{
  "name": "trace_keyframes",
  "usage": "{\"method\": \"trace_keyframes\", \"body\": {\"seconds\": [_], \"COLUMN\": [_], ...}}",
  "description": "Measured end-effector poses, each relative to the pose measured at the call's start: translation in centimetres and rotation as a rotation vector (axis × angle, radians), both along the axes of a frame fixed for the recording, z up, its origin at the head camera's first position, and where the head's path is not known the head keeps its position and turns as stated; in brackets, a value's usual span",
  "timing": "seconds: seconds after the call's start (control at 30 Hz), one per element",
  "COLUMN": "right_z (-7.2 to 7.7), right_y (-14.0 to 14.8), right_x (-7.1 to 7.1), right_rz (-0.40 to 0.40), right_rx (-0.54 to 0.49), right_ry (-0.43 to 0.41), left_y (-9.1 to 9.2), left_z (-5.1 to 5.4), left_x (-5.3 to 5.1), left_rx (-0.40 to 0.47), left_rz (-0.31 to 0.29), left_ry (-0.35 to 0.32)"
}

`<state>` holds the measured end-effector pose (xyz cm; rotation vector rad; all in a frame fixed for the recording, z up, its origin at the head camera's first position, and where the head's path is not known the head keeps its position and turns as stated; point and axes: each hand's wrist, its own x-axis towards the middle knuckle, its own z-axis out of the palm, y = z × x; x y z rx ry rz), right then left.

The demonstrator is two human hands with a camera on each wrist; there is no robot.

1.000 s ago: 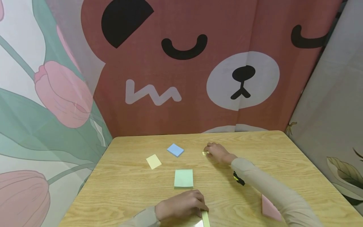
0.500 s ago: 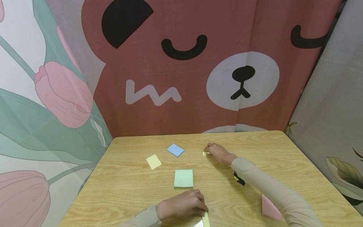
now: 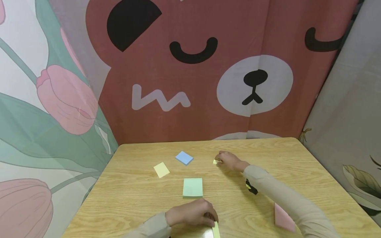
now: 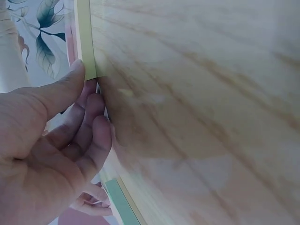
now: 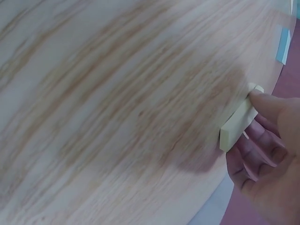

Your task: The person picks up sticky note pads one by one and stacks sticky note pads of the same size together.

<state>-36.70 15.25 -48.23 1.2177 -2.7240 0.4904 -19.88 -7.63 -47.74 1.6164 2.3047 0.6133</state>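
Note:
My left hand point(image 3: 194, 211), near the front of the table, pinches the end of a yellow sticky note pad point(image 3: 216, 229). In the left wrist view the thumb lies on this pad's point(image 4: 86, 42) end, with fingers curled beside it. Farther back, my right hand point(image 3: 229, 160) grips a small pale yellow sticky note pad point(image 3: 215, 162), mostly covered by the fingers. The right wrist view has that pad point(image 5: 236, 123) held between thumb and fingers, close to the tabletop. A green sticky note pad point(image 3: 192, 187) lies just beyond my left hand.
The wooden table point(image 3: 131, 198) also bears a blue pad point(image 3: 184, 158), a pale yellow note point(image 3: 161, 170), a pink pad point(image 3: 283, 218) partly under the right sleeve, and a small black and yellow object point(image 3: 251, 187) by the right forearm. A bear-printed curtain point(image 3: 184, 125) hangs behind.
At my right hand, a little more of the pale yellow pad shows, and its angle has changed slightly. My left hand's fingers have shifted a little on the yellow pad.

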Motion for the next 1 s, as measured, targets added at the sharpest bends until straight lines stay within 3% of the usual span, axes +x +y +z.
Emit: {"method": "trace_keyframes", "body": {"seconds": [0.33,0.73,1.0], "right_z": [-0.19,-0.48,-0.03], "right_y": [-0.17,-0.15,-0.04], "right_x": [-0.31,-0.64,-0.72], "right_rz": [-0.102,-0.087,-0.071], "right_rx": [-0.02,-0.157,-0.154], "right_ry": [-0.143,-0.257,-0.267], "left_y": [0.26,0.01,-0.02], "left_z": [0.23,-0.2,-0.5], "left_x": [0.07,-0.02,-0.13], "left_rx": [-0.016,0.006,0.015], "left_rz": [0.016,0.019,0.03], "left_ry": [-0.038,-0.083,-0.07]}}
